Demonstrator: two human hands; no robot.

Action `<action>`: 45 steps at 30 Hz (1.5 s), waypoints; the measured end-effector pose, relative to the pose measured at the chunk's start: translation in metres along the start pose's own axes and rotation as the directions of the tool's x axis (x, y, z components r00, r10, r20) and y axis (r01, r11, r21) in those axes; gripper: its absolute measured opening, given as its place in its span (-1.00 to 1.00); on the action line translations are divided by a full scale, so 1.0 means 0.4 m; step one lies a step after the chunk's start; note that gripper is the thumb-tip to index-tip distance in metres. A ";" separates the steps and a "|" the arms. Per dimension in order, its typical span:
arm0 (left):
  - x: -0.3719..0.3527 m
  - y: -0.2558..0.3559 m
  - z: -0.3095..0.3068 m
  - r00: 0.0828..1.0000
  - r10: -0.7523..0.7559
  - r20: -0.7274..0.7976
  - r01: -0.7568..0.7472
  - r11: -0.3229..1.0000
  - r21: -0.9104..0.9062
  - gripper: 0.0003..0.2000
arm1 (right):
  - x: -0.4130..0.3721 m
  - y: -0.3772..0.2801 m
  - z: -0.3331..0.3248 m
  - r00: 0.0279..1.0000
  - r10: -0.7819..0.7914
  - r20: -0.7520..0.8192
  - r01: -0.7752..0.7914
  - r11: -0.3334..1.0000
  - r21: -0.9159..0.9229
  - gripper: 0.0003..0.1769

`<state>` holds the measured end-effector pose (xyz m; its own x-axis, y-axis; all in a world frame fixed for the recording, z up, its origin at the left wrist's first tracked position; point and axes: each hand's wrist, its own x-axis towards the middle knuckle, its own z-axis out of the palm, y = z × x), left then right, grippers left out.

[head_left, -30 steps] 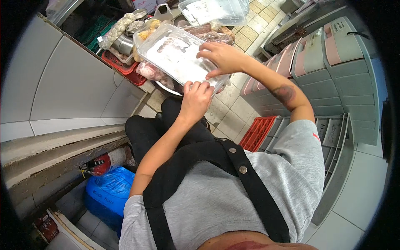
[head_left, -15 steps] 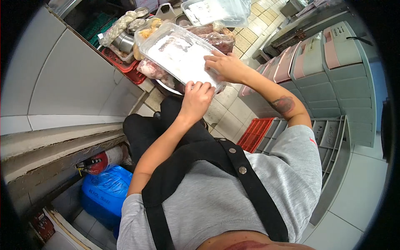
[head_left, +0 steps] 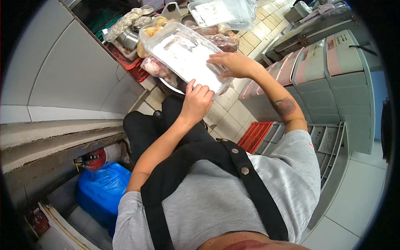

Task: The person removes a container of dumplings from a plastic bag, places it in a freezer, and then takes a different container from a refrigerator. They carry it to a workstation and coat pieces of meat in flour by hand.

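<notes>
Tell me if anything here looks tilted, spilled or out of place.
The clear tub is held at a slant, left hand at its near corner, right hand on its side edge, above a metal bowl with bagged meat. Nothing looks spilled.

We look through a single camera worn on the head; it faces forward and steeply down along our own body, so the grey shirt (head_left: 266,187) and black apron strap (head_left: 250,187) fill the bottom of the frame, very near the lens; our left hand (head_left: 196,102) and right hand (head_left: 234,64) sit in the upper middle at arm's reach, on the clear container (head_left: 183,52); the wide lens bends the wall panels (head_left: 62,75) at left and the drawer units (head_left: 333,66) at right; dark corners ring the picture.
</notes>
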<state>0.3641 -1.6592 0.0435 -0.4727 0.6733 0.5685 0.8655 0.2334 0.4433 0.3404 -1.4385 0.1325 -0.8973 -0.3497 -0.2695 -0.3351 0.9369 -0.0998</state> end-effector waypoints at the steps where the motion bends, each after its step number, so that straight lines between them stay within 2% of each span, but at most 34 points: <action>1: 0.001 -0.001 0.000 1.000 0.005 -0.001 -0.005 1.000 0.001 -0.85 | 0.015 -0.010 -0.019 0.999 0.025 0.035 -0.025 1.000 -0.013 -0.36; 3: 0.003 -0.006 0.000 1.000 0.010 0.013 -0.010 1.000 -0.002 -0.83 | 0.072 -0.031 -0.051 0.992 0.073 0.099 -0.069 0.997 -0.046 -0.40; 6: -0.003 -0.011 0.001 0.999 0.006 0.045 -0.006 1.000 0.000 -0.77 | 0.195 -0.038 -0.070 1.000 0.005 -0.024 -0.004 0.999 0.053 -0.53; 8: -0.003 -0.010 0.004 0.999 0.010 0.044 -0.010 1.000 0.017 -0.77 | 0.330 0.013 -0.017 0.956 -0.223 -0.190 0.251 0.957 0.143 -0.59; 11: -0.004 -0.008 0.004 0.999 0.006 0.044 -0.007 1.000 0.029 -0.78 | 0.450 0.004 0.032 0.904 -0.284 -0.318 0.349 0.922 0.167 -0.60; 14: -0.005 -0.011 0.004 0.999 0.012 0.043 -0.015 0.998 0.054 -0.79 | 0.473 -0.015 0.053 0.940 -0.307 -0.148 0.326 0.937 0.127 -0.58; 15: -0.005 -0.011 0.004 0.999 0.017 0.041 -0.020 0.998 0.057 -0.79 | 0.483 -0.001 0.080 0.908 -0.340 -0.246 0.383 0.911 0.155 -0.62; 17: -0.004 -0.010 0.003 0.999 0.021 0.039 -0.023 0.998 0.059 -0.79 | 0.480 0.005 0.086 0.911 -0.333 -0.245 0.376 0.914 0.155 -0.61; 20: 0.000 -0.007 0.011 0.999 0.040 -0.006 -0.040 0.995 0.089 -0.94 | 0.464 0.002 0.079 0.928 -0.279 -0.248 0.319 0.938 0.138 -0.56; 24: -0.001 -0.007 0.017 0.999 0.028 -0.020 -0.026 0.998 0.062 -0.97 | 0.479 -0.015 0.057 0.945 -0.183 -0.271 0.232 0.959 0.160 -0.48; 30: 0.000 -0.008 0.011 0.999 0.032 -0.036 -0.030 0.998 0.053 -0.99 | 0.491 -0.020 0.044 0.987 -0.114 -0.110 0.135 0.968 0.212 -0.45; 33: 0.000 -0.005 0.014 0.999 0.031 -0.028 -0.029 0.997 0.065 -0.98 | 0.483 -0.008 0.057 0.963 -0.186 -0.194 0.227 0.949 0.220 -0.46; 36: -0.001 -0.006 0.017 0.999 0.027 -0.033 -0.025 0.997 0.070 -0.99 | 0.476 -0.002 0.069 0.915 -0.300 -0.268 0.342 0.931 0.127 -0.47; 42: 0.000 -0.001 0.007 0.999 0.032 -0.029 -0.030 0.997 0.070 -0.99 | 0.467 0.017 0.105 0.892 -0.340 -0.297 0.401 0.899 0.176 -0.45; 45: -0.001 -0.003 0.016 0.999 0.032 -0.027 -0.030 0.997 0.073 -0.98 | 0.463 0.000 0.074 0.942 -0.282 -0.183 0.313 0.933 0.178 -0.48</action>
<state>0.3644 -1.6554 0.0381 -0.4492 0.6615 0.6005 0.8890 0.2637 0.3744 0.1827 -1.5034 0.0542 -0.8033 -0.5934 -0.0508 -0.5426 0.7644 -0.3482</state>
